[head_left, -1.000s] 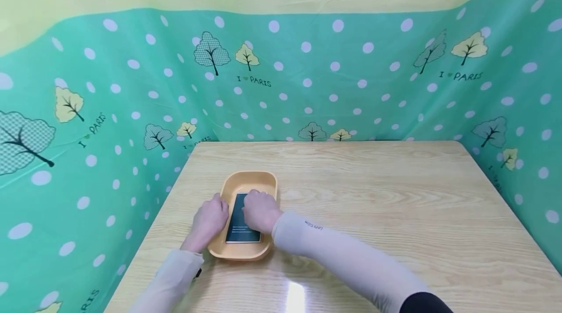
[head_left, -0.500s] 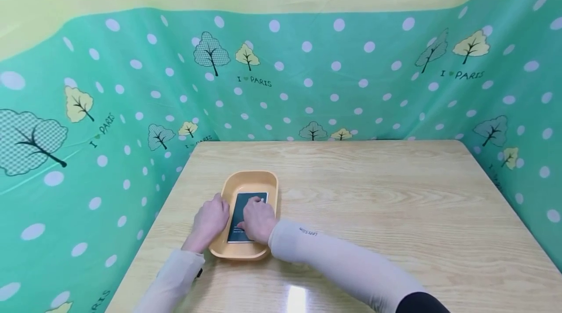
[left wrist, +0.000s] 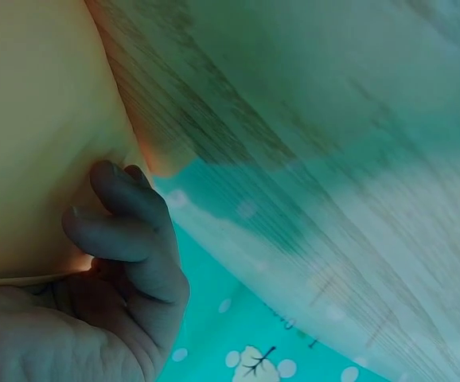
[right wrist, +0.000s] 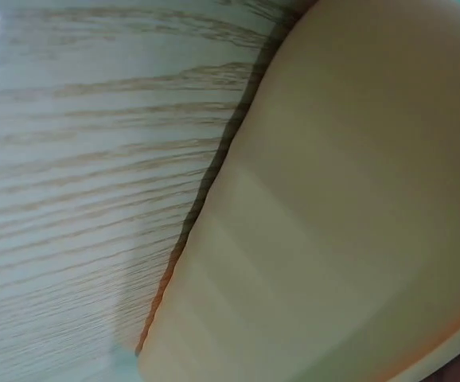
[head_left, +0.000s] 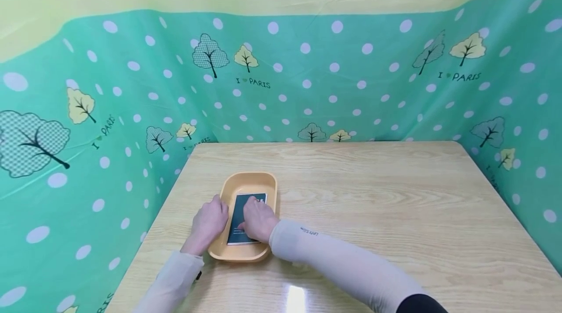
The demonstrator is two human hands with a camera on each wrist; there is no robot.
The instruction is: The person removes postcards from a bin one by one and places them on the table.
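A peach plastic tub (head_left: 246, 179) with rounded corners stands at the left of the table. Inside it lies a dark teal booklet (head_left: 239, 213) with pale print on its cover. My left hand (head_left: 210, 218) grips the tub's left rim; in the left wrist view its fingers (left wrist: 130, 235) curl against the outer wall. Over the right part of the booklet is my right hand (head_left: 259, 220), thumb toward the left and the forefinger bent. Its other fingers are hidden in the head view. The right wrist view has only the tub's outside wall (right wrist: 317, 215) and tabletop.
The pale wood table (head_left: 373, 196) extends to the right of the tub. A green dotted curtain (head_left: 333, 79) with printed trees hangs behind the table and at both sides.
My right hand has dropped slightly nearer over the booklet, its thumb now showing at the left and more of the booklet's top edge uncovered. The left hand stays on the rim.
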